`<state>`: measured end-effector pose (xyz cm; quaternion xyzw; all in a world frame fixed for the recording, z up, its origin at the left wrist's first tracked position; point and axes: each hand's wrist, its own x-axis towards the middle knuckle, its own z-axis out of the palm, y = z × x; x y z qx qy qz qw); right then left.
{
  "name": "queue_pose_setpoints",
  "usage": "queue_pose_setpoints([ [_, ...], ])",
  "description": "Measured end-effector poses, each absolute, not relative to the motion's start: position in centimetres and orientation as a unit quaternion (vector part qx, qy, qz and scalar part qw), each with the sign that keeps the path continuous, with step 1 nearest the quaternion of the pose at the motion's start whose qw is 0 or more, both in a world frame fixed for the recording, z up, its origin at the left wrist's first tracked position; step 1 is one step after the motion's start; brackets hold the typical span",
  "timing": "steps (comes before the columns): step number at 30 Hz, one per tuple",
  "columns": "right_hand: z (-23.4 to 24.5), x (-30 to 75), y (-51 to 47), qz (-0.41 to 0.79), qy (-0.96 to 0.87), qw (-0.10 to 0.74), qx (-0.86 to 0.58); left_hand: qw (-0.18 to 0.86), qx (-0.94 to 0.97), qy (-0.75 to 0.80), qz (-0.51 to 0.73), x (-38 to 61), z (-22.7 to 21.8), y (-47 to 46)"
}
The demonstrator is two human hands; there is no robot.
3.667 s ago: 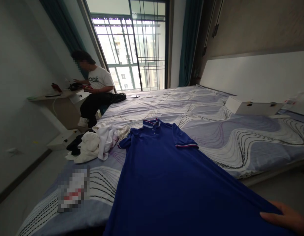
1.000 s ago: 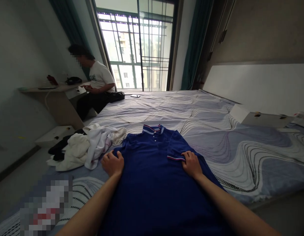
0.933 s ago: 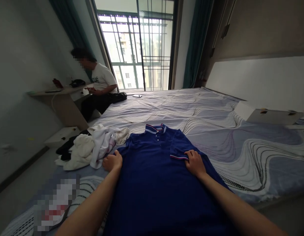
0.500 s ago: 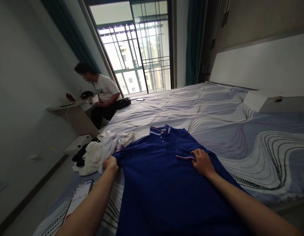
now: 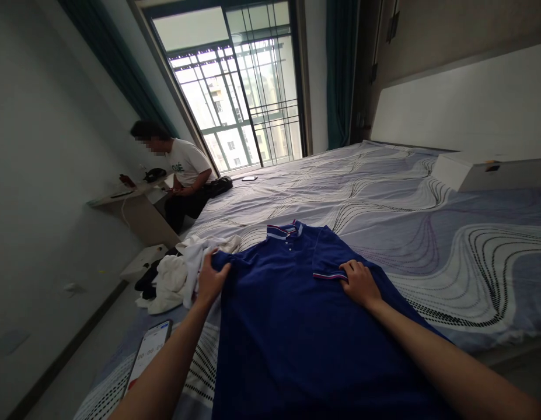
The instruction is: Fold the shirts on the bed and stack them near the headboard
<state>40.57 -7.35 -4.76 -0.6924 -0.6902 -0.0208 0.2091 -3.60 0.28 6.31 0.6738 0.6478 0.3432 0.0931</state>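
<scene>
A dark blue polo shirt point(image 5: 274, 315) lies spread on the bed, its striped collar away from me and its lower part running out of view at the bottom. My left hand point(image 5: 212, 279) is at the left sleeve, thumb and fingers apart, with blue cloth showing between them. The right sleeve point(image 5: 334, 254) is folded inward over the shirt's front. Over its striped cuff, the fingers of my right hand point(image 5: 361, 283) are curled, holding the cloth near the shirt's right side.
White and black clothes point(image 5: 174, 277) are heaped beside my left hand. A phone point(image 5: 150, 350) showing a timer lies by my left forearm. Beyond, a person point(image 5: 189, 169) sits near a small desk point(image 5: 143, 213). A white box point(image 5: 467, 172) stands on the patterned bed point(image 5: 305, 186) at right.
My left hand has moved up and slightly right along the left sleeve, and its thumb and fingers have spread. My right hand stays on the right cuff. The view has shifted slightly.
</scene>
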Motion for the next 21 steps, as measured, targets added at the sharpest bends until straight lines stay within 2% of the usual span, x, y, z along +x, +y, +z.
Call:
queue_pose_setpoints([
  [3,-4.7,40.6,-7.4,-0.024,-0.689,0.213,-0.692,0.038,0.795,0.563,0.225,0.3,4.1,-1.9],
  [6,-4.7,40.6,-7.4,-0.027,-0.689,0.213,-0.692,0.018,0.76,0.63,0.161,1.7,0.8,-4.0],
  [9,-4.7,40.6,-7.4,-0.026,-0.689,0.213,-0.692,0.014,0.728,0.665,0.168,0.4,-1.2,-4.9],
  [16,-4.9,40.6,-7.3,-0.025,-0.686,0.216,-0.694,-0.064,0.667,0.705,0.233,-3.4,-1.2,-6.1],
  [21,-4.8,40.6,-7.3,-0.023,-0.684,0.213,-0.697,-0.075,0.808,0.553,0.188,-2.5,-1.3,-5.9],
])
